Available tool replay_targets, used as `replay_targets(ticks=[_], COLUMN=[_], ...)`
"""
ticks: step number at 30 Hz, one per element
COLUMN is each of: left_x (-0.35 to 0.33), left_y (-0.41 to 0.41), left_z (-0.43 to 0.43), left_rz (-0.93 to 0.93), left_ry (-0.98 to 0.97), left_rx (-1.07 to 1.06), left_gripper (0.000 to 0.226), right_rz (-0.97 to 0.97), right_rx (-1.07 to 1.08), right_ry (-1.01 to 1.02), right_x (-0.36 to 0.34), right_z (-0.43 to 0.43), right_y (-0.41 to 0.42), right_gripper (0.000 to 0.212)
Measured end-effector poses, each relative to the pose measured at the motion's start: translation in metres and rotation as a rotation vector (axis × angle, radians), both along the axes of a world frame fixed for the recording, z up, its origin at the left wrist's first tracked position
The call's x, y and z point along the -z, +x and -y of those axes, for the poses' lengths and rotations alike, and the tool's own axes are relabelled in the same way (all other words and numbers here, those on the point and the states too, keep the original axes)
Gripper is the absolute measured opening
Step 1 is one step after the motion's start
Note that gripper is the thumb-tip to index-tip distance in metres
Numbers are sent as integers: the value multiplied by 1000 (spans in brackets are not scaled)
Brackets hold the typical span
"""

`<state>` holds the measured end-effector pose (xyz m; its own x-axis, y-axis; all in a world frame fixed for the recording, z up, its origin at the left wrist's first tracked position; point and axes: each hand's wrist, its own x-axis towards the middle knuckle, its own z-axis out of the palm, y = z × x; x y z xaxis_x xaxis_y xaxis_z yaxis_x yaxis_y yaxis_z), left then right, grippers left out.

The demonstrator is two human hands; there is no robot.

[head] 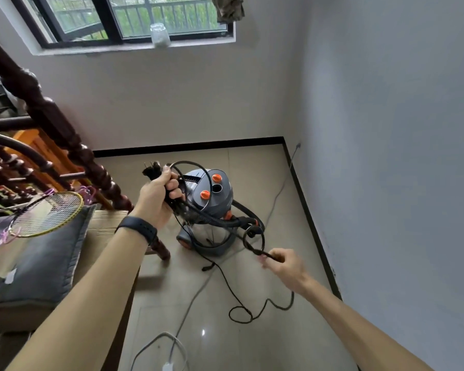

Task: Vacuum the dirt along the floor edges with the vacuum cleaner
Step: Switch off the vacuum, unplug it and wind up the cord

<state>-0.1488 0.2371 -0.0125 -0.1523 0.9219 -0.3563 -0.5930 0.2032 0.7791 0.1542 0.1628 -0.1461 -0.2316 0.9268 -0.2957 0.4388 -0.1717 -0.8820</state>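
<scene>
Both hands are on the black power cord (260, 253): my left hand (158, 195) is curled round a bundle of its coils, the plug (151, 168) sticking up past my thumb; my right hand (285, 266) pinches a single strand lower down, just below a spot where the cord twists round itself.

That twist worries me most; if I draw my hands apart it could tighten into a knot. More slack lies in loose loops on the tiles and crosses a white cable (190, 303); pulled carelessly, it could snag there or drag that cable along. A hard tug might also roll or tip the vacuum cleaner (212, 203), since the cord and the hose (220, 222) hang around its body; the stair post (105, 178) beside my left wrist is another thing to catch on.

Beyond my hands, between them but nearer the left, the vacuum cleaner stands upright on the floor, partly behind the coils I hold; the black skirting (308, 212) runs close by on its far and right sides. With the plug in my hand, I judge no vacuuming has begun.
</scene>
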Motion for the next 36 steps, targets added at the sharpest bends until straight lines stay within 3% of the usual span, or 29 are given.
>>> replay_targets(ticks=[3,4,6,10,13,16,21,24,26,29,33,36], left_x=[8,11,13,9,18,38,53,51,51,49,32,11], left_y=[-12,-15,-19,-35,-36,-4,66,92,96,90,51,3], left_z=[2,4,10,14,21,30,50,53,51,44,18,1], left_rz=[18,17,27,54,-158,-331,-206,92,155,89,183,262], left_ry=[-18,-34,-60,-84,-103,-144,-222,-225,-234,-206,-125,-42], left_rx=[-6,-33,-117,-318,-197,21,354,281,200,104,-43,-150], left_gripper=[35,35,37,39,38,27,31,31,28,29,33,36], right_rz=[-356,-376,-234,170,256,185,109,202,202,156,199,250], right_rx=[-47,-60,-31,225,443,571,151,-113,-144,-179,-160,-39], right_ry=[-236,-267,-238,-173,-111,-63,171,496,590,401,106,-36], right_x=[-9,-11,-6,18,17,-11,-79,-79,-67,-43,0,37], right_z=[-12,-18,-22,-18,-24,-50,-63,-35,-22,-12,0,17], right_y=[18,25,41,75,68,24,-56,-74,-68,-45,-6,32], right_gripper=[44,46,52,66,63,45,26,22,18,14,40,45])
